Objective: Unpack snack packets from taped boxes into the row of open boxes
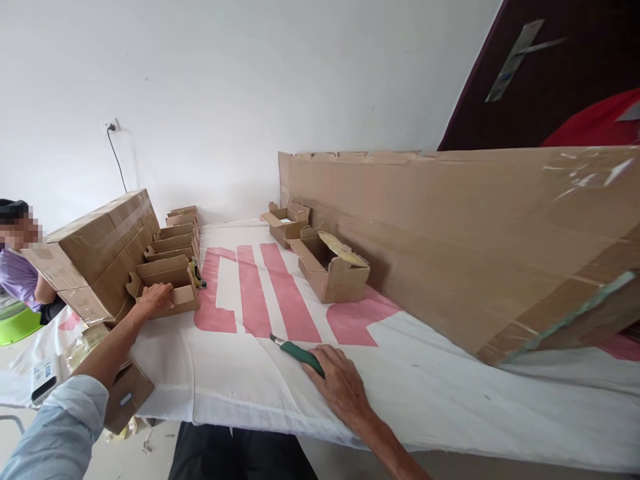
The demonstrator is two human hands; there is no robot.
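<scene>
1. The small open carton (167, 288) sits at the near end of a row of like cartons (176, 233), far left on the tabletop (410, 393).
2. The row looks assembled; two cartons (330, 267) lie apart.
3. The left hand (154, 297) rests on the carton rim, fingers loosely curled.
4. The right hand (340, 383) lies flat, fingers together, touching a green utility knife (300, 353).

Green cutter (299, 353) handle end hidden under right hand (340, 387)

Left hand (154, 298) outstretched — right hand (341, 383) flat.
</scene>
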